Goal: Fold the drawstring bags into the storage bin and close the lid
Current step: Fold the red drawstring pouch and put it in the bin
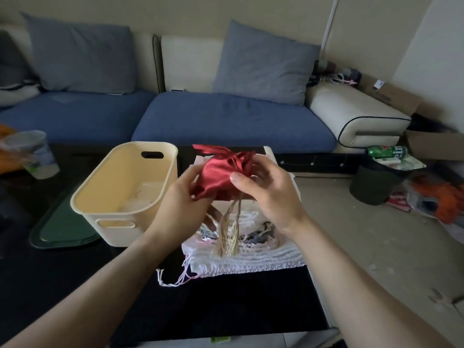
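Observation:
A red satin drawstring bag is held up above the black table, with gold tassels hanging from its cord. My left hand grips its lower left side and my right hand pinches its right side near the gathered mouth. Under them lies a pile of white drawstring bags with white and pink cords trailing at the left. The cream storage bin stands open to the left, something pale lying at its bottom. A dark green lid lies flat beside and partly under the bin.
The black table ends at the right, with bare floor beyond. A plastic container stands at the far left. A blue sofa with grey cushions runs behind. A dark waste bin with a green can and litter sits at right.

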`<state>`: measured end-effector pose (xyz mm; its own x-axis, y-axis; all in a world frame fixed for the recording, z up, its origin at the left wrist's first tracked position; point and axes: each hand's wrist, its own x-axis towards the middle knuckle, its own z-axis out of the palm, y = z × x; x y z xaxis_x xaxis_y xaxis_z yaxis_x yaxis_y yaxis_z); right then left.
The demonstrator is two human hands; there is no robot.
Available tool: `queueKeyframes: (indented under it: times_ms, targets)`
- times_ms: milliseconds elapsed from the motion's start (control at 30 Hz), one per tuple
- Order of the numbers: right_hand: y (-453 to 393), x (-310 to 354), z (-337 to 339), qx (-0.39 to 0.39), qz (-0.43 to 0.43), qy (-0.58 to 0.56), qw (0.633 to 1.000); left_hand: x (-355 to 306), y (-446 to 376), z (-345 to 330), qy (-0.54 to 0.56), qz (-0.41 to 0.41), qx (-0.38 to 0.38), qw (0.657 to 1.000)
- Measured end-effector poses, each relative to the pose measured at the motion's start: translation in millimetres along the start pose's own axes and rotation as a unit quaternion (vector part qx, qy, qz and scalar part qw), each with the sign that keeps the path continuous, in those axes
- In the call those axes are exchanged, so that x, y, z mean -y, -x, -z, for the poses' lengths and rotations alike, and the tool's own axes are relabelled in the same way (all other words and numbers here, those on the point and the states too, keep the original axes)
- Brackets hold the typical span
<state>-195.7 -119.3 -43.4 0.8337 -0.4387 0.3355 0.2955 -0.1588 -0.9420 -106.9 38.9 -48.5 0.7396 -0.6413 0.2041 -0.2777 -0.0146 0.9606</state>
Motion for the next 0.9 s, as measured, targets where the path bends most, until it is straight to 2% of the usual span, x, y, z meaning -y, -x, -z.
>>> queueKeyframes:
  times_ms: [100, 267, 500, 567, 633, 767, 900]
  targets:
    - [3, 1, 4, -0.008, -0.027, -0.033, 0.999, -22, -15, 19, 0.083, 0.006, -0.098, 0.992]
    - [4, -4, 7, -0.025, -0.042, 0.014, 0.999, -51, -42, 68, 0.145, -0.002, -0.174, 0.974]
    - [2, -12, -16, 0.022, -0.035, 0.063, 0.997, -70, -74, 138, 0.090, -0.092, -0.275, 0.953]
    - [1, -16, -23, 0.029, -0.042, 0.063, 0.997, -68, -82, 149, 0.098, -0.089, -0.260, 0.956]
    - [0, -21, -28, 0.035, -0.046, 0.072, 0.996, -56, -86, 150, 0.085, -0.057, -0.229, 0.968]
    - [0, -31, -30, 0.054, -0.072, 0.102, 0.991, -21, -85, 148, 0.047, 0.016, -0.218, 0.975]
    - [1, -38, -27, 0.070, -0.087, 0.133, 0.985, 14, -81, 140, -0.045, 0.110, -0.121, 0.985]
